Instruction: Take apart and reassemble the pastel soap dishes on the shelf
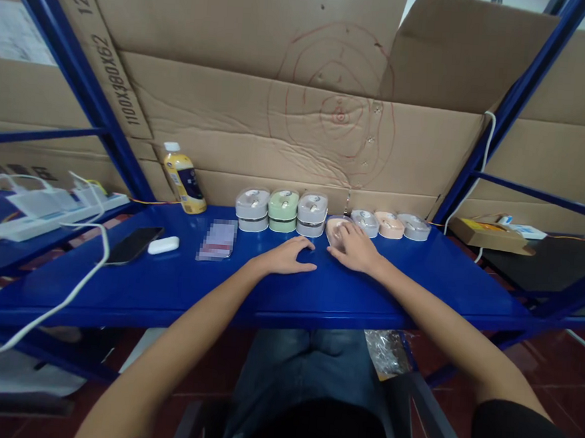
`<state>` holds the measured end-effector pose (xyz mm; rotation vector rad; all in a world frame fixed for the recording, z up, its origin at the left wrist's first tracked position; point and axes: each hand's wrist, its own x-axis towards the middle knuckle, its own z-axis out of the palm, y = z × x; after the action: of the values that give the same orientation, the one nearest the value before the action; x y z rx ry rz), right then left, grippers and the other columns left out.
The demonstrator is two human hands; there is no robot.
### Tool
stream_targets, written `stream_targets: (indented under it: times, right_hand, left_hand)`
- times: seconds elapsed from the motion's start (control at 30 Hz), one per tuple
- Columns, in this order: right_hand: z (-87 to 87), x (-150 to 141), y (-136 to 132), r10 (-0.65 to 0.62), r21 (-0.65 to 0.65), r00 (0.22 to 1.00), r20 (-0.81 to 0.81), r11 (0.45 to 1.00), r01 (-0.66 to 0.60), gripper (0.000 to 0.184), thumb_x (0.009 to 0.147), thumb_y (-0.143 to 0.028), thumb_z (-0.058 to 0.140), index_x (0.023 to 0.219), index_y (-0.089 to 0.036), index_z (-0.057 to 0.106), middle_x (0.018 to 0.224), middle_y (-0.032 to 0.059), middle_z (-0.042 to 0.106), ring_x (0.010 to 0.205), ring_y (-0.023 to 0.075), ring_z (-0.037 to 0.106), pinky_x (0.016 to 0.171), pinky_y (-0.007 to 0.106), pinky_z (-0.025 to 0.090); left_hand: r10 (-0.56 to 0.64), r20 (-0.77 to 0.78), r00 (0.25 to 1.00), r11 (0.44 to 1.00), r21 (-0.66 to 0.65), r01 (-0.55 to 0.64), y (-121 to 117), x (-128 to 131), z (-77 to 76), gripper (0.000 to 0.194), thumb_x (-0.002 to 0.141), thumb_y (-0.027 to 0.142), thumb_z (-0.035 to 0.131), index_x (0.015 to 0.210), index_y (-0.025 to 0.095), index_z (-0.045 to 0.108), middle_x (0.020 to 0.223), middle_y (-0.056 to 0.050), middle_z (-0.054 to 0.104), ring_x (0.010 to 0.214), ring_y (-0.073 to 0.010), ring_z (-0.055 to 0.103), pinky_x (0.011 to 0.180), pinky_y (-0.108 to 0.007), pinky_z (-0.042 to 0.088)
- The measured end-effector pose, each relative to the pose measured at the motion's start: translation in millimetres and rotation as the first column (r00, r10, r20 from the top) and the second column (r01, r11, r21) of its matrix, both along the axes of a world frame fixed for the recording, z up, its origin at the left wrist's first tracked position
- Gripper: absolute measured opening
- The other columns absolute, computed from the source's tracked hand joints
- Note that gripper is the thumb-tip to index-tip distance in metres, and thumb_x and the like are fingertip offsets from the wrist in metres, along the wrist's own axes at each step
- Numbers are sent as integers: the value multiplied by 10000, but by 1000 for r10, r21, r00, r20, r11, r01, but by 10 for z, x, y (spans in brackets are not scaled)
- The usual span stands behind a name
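My right hand (pixel 353 246) is cupped over a pink oval device (pixel 336 230) that looks like a computer mouse, hiding most of it. My left hand (pixel 286 256) rests palm down on the blue steel shelf (pixel 367 297), holding nothing, just left of the pink device. To the left stand stacked pairs of similar devices in grey (pixel 252 209), green (pixel 283 210) and grey (pixel 312 214). A single row continues rightward: grey (pixel 364 223), peach (pixel 389 224) and grey (pixel 413 227).
Farther left on the shelf lie a yellow-labelled bottle (pixel 184 178), a blurred flat packet (pixel 215 239), a black phone (pixel 133 245) and a white earbud case (pixel 163 245). A white power strip (pixel 57 214) trails cables. Cardboard sheets (pixel 230 108) stand behind the shelf.
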<state>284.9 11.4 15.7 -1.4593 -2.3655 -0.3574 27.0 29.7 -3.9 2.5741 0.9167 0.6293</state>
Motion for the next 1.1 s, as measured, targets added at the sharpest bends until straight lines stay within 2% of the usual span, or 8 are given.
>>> stream_targets:
  times: [0.2,0.27,0.33,0.4,0.5,0.63,0.77,1.1]
  right_hand:
    - [45,58,-334,-288,-140,945,-157,953,268,853,816,-720,696,1374,-92,547,1334,308,603,1187,509,629,906,623,545]
    - [42,44,-283,-192,-215,969,-157,964,156,818,836,-655,714,1417,-108,536,1281,281,645,1136,472,665,893,598,559]
    - [41,25,-208,66,-219,976,-209,969,-112,802,821,-611,764,1438,-150,543,1298,230,662,1156,415,670,954,566,558]
    - [44,13,-136,315,-177,896,-312,908,-381,813,783,-604,817,1442,-205,557,1348,172,662,1201,364,661,1024,536,546]
    - [40,59,-35,417,-103,714,-563,822,-560,756,805,-601,805,1426,-243,566,1401,124,654,1266,318,645,1096,512,524]
    - [-18,299,126,212,-91,539,-816,872,-480,694,830,-595,773,1395,-256,556,1365,104,666,1232,285,670,1113,501,522]
    - [-83,546,251,18,-148,512,-859,948,-281,659,812,-653,749,1316,-259,597,1245,93,702,1122,286,699,1049,526,556]
    - [4,595,208,-7,-125,407,-913,956,-264,580,844,-652,722,1261,-268,601,1144,76,720,949,242,736,814,392,621]
  left_hand:
    - [81,102,991,994,-82,-73,5,36,-54,859,732,627,842,1407,179,557,1345,-164,662,1246,-363,654,1095,-517,517]
    - [96,161,982,991,-106,-79,6,38,-64,1048,648,618,911,1498,192,470,1415,-182,621,1304,-381,620,1109,-540,506]
    - [83,218,972,992,-108,-61,4,30,-58,1177,585,591,957,1549,201,406,1487,-202,571,1361,-400,579,1128,-565,483]
    - [36,260,965,994,-111,-8,-7,17,-35,1231,563,564,978,1572,201,373,1531,-212,540,1387,-402,562,1145,-569,465]
    - [-18,248,969,992,-116,48,-36,-3,10,1155,612,554,959,1561,190,411,1515,-198,571,1376,-385,578,1155,-549,459]
    - [-29,160,987,998,-48,37,-64,-10,45,848,726,547,888,1448,217,589,1443,-137,638,1337,-357,605,1164,-533,450]
    - [-55,179,982,998,7,54,-56,4,42,452,868,541,760,1213,250,764,1265,-98,694,1235,-309,654,1135,-487,480]
    - [136,378,916,990,-30,-135,57,-33,77,494,974,603,542,1051,172,770,1123,-118,751,1085,-298,674,1025,-460,523]
